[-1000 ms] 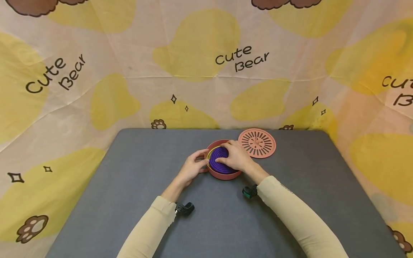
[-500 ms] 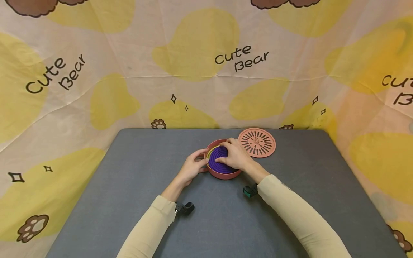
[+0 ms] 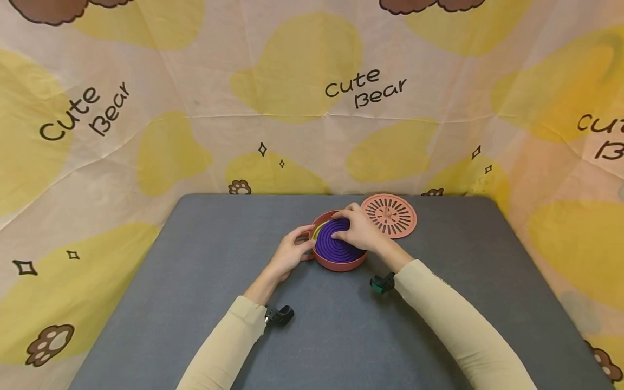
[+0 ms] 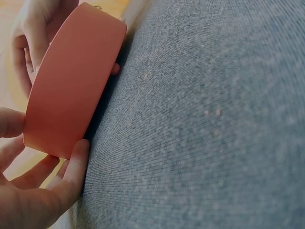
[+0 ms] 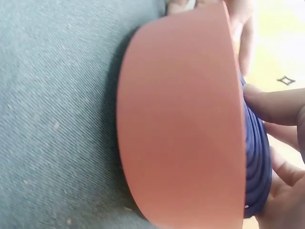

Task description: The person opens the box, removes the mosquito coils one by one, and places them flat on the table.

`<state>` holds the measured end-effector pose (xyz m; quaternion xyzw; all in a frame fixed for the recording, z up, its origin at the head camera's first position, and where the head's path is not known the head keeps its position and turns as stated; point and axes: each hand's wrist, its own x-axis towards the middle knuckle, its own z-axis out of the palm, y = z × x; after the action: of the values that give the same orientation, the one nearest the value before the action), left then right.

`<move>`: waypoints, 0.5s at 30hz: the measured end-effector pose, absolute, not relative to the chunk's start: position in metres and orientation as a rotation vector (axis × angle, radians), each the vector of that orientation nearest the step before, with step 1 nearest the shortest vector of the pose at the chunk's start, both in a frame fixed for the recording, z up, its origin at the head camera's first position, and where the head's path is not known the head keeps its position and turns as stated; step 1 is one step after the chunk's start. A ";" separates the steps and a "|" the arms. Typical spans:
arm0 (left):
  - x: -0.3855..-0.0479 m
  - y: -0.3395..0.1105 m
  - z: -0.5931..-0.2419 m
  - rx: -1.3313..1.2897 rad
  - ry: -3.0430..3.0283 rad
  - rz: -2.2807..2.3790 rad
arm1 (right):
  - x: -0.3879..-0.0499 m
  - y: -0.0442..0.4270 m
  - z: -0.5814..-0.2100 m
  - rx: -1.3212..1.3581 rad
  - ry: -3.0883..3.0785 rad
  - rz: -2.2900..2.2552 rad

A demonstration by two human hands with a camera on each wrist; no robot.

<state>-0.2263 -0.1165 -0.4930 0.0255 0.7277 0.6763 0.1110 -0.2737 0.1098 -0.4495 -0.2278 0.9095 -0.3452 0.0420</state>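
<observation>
Purple disc point(image 3: 336, 247) slightly higher, between both hands point(image 3: 286, 253) point(image 3: 362, 230)

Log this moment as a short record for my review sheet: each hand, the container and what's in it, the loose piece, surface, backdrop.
Left hand: holds the side of the pink round container
Right hand: grips the purple ribbed disc
Container: on the table, open side up
Contents: purple disc, partly above the rim; yellow edge showing beside it; anything deeper hidden
Loose piece: pink slotted disc, lying beyond the container, to the right
Surface: gray table
Backdrop: printed "Cute Bear" cloth
</observation>
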 end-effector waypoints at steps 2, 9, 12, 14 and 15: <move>-0.226 -0.116 -0.493 0.076 2.142 1.984 | -0.276 0.113 -0.449 -0.696 2.768 -1.070; -0.226 -0.117 -0.494 0.085 2.161 1.975 | -0.283 0.124 -0.449 -0.733 2.713 -1.128; -0.226 -0.117 -0.494 0.087 2.172 1.968 | -0.285 0.129 -0.449 -0.728 2.640 -1.195; -0.226 -0.117 -0.495 0.091 2.176 1.967 | -0.286 0.132 -0.449 -0.727 2.594 -1.230; -0.226 -0.117 -0.495 0.094 2.177 1.966 | -0.287 0.133 -0.449 -0.725 2.582 -1.239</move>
<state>-0.2263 -0.1171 -0.4947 0.0318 0.7379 0.6662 0.1031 -0.2869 0.1326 -0.4492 -0.2445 0.8701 -0.4176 0.0935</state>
